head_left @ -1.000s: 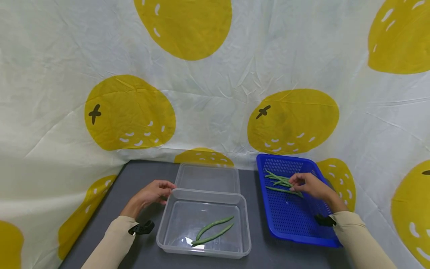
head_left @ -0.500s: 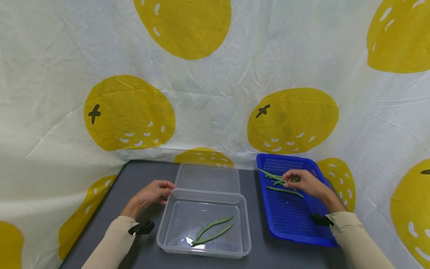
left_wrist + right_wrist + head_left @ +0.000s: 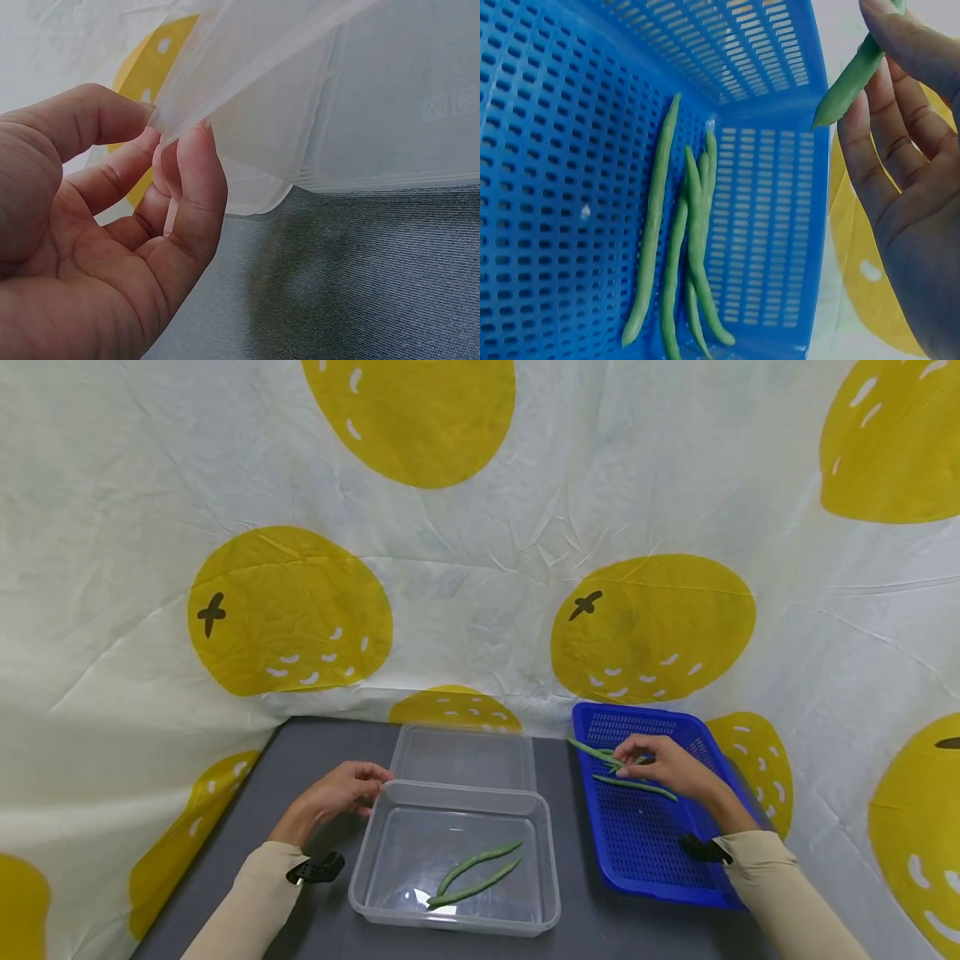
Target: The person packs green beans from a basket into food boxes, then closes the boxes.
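My right hand (image 3: 667,768) is over the far part of the blue plastic basket (image 3: 615,883). It pinches a green bean (image 3: 851,86) between thumb and fingers; one end of that bean sticks out left past the basket's rim in the head view. Below it, several other green beans (image 3: 654,225) lie on the basket's perforated bottom. On the left, my left hand (image 3: 341,793) pinches the far left corner of a clear plastic container (image 3: 457,923), thumb and fingertips at its rim (image 3: 180,112). Inside the container are two green beans (image 3: 483,885), their near ends close together.
A clear lid (image 3: 465,756) lies flat behind the container. Both vessels stand on a dark grey table (image 3: 322,747), the basket to the right of the container with a strip of tabletop between. Behind the table hangs a white cloth (image 3: 472,610) printed with yellow fruit.
The right hand has lifted a green bean from the pile in the basket and moved left with it, so its tip now overhangs the rim. The left hand has stayed at the container's corner.
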`<action>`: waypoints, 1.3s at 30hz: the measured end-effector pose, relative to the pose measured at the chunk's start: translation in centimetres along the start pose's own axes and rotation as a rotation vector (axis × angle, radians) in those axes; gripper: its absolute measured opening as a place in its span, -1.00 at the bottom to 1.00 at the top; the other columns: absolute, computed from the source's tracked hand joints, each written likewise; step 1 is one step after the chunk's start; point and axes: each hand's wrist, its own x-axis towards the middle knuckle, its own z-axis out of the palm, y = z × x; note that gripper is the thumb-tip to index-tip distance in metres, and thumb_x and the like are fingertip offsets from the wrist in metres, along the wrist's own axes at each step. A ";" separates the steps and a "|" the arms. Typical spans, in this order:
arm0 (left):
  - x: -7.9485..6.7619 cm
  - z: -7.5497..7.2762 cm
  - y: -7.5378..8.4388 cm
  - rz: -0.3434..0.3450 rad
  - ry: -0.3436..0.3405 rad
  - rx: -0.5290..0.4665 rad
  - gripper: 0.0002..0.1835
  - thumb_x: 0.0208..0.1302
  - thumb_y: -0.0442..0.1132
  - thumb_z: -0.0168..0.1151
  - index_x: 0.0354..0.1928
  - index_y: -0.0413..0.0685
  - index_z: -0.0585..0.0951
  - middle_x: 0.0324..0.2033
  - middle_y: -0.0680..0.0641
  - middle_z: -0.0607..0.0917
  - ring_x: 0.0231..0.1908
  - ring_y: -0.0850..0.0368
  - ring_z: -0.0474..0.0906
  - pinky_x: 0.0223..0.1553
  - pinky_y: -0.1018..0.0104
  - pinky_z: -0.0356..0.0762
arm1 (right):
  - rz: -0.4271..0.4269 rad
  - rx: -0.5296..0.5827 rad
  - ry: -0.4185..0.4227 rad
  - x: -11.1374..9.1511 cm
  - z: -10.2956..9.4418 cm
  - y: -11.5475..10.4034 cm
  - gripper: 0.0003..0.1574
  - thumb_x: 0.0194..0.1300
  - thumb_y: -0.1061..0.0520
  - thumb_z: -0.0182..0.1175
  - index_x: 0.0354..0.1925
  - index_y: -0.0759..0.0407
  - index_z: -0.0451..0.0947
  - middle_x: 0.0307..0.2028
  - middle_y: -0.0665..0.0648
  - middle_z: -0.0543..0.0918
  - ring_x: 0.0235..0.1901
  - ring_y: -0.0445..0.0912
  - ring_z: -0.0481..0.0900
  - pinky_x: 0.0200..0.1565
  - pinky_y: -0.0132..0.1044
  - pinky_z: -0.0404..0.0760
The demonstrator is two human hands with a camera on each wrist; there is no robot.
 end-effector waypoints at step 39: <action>0.2 0.1 -0.1 -0.010 0.014 0.005 -0.64 0.51 -0.27 0.11 0.19 -0.39 0.55 0.02 -0.43 0.61 -0.13 -0.12 0.60 -0.20 0.10 0.69 | -0.189 0.074 -0.153 3.0 5.1 -5.8 -0.78 0.29 0.21 0.38 -0.09 0.03 0.67 -0.20 0.20 0.68 -0.21 -0.10 0.63 -0.15 -0.21 0.67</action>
